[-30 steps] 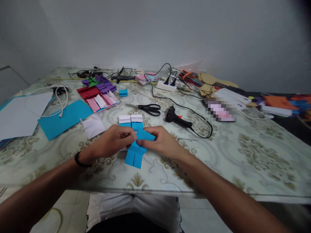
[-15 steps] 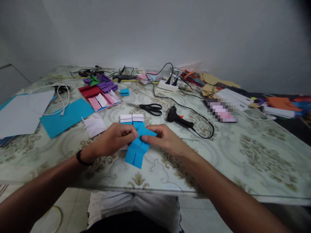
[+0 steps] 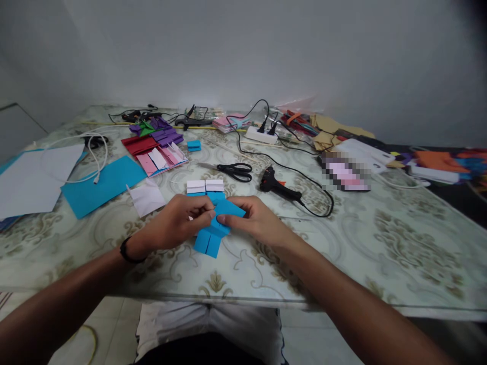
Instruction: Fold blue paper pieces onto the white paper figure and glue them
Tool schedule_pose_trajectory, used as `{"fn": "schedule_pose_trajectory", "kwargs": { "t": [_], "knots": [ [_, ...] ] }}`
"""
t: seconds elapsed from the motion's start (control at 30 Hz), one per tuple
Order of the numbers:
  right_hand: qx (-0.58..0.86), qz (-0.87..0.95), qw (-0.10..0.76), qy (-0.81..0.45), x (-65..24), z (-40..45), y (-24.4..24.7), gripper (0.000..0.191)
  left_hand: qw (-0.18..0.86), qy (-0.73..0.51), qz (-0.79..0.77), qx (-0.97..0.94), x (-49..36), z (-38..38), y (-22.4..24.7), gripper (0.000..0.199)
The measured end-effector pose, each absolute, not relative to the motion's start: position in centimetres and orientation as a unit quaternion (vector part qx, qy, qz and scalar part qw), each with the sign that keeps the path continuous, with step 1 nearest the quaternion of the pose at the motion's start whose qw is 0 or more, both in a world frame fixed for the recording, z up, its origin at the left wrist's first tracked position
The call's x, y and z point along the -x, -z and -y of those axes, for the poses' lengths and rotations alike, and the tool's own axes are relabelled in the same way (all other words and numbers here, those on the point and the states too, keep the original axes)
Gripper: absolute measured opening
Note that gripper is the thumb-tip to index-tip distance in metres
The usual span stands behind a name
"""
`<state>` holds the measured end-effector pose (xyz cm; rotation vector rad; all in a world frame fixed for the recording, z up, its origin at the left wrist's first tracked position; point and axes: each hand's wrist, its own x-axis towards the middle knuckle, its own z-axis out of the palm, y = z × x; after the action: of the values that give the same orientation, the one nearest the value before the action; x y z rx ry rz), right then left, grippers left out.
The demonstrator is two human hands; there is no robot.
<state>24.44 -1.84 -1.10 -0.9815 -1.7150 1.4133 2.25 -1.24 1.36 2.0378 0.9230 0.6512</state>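
A blue piece of folded paper (image 3: 208, 242) with slits and creases is between my hands, over the near middle of the table. My left hand (image 3: 186, 217) pinches its left edge with thumb and forefinger. My right hand (image 3: 253, 219) grips the upper right part, its thumb lying on top and the other fingers underneath. Just behind the hands, a folded white and blue paper piece (image 3: 205, 186) lies on the table, partly hidden by them. Black-handled scissors (image 3: 234, 171) and a black glue gun (image 3: 280, 186) rest beyond.
On the left lie a white sheet (image 3: 34, 177), a blue sheet (image 3: 106, 185) and a small white paper (image 3: 147, 198). Folded coloured papers (image 3: 162, 154) sit farther back. A white power strip (image 3: 261, 135) with black cords stands near the wall. A pixelated object (image 3: 346, 172) lies right.
The blue paper has bent a little between my hands, and its lower flap has shifted slightly up and left. Both hands keep their hold.
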Motion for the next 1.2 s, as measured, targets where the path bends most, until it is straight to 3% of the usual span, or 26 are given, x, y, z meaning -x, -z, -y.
{"fn": "schedule_pose_trajectory", "kwargs": {
  "t": [0.17, 0.33, 0.57, 0.87, 1.07, 1.2],
  "knots": [
    [0.385, 0.675, 0.369, -0.51, -24.3, 1.9, 1.3, 0.036, 0.388, -0.258, -0.37, -0.804, -2.4, 1.4, -1.3, 0.02],
    [0.402, 0.682, 0.365, -0.49, -24.3, 2.2, 1.0, 0.035, 0.374, -0.259, -0.366, -0.812, -2.5, 1.5, -1.4, 0.027],
    [0.361, 0.6, 0.406, -0.587, -24.4, 2.1, 0.7, 0.04, 0.34, -0.355, -0.409, -0.769, -2.2, 1.2, -1.3, 0.027],
    [0.373, 0.62, 0.394, -0.566, -24.4, 2.1, 1.1, 0.042, 0.533, -0.313, -0.369, -0.694, -2.5, 1.2, -0.7, 0.027],
    [0.39, 0.64, 0.409, -0.521, -23.9, 2.1, 1.1, 0.041, 0.496, -0.321, -0.374, -0.715, -2.2, 0.9, -0.2, 0.025],
    [0.405, 0.641, 0.458, -0.463, -23.5, 2.6, 0.9, 0.036, 0.405, -0.341, -0.391, -0.753, -2.3, 1.1, -0.3, 0.025]
  ]
}}
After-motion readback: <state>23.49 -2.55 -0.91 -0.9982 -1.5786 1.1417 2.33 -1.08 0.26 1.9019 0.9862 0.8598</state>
